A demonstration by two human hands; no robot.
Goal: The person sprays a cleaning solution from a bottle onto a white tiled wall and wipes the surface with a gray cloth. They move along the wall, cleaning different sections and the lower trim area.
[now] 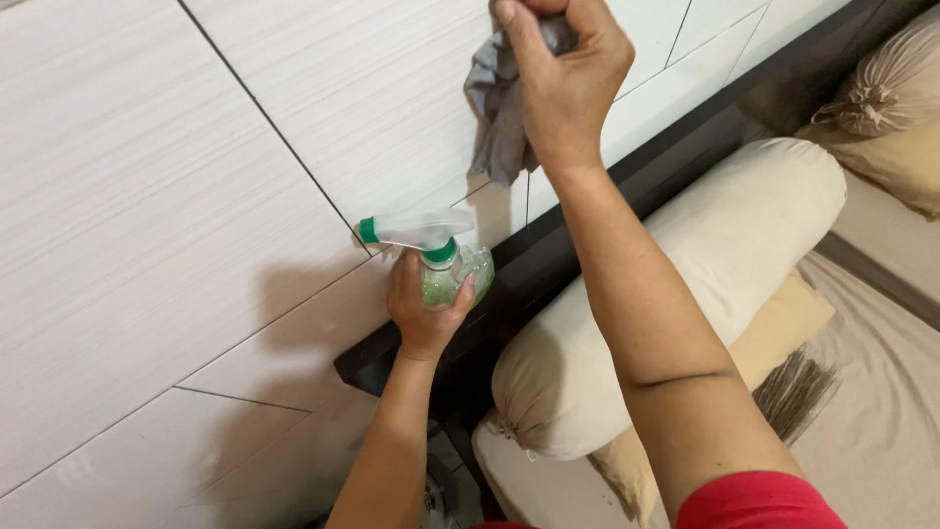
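My left hand (423, 312) grips a clear spray bottle (458, 274) holding green liquid, with a white trigger head and green nozzle tip (368, 231) pointing left at the pale striped wall panel (176, 196). My right hand (563, 73) is raised higher up and is closed around a crumpled grey cloth (497, 108), pressing it against the same wall. The cloth hangs down below my fist. Part of the bottle is hidden behind my fingers.
A dark headboard ledge (676, 147) runs along the wall's base. On the bed lie a cream bolster (705, 264), a tan pillow (783, 323), a small broom head (795, 390) and another tied bolster (891, 83) at the far right.
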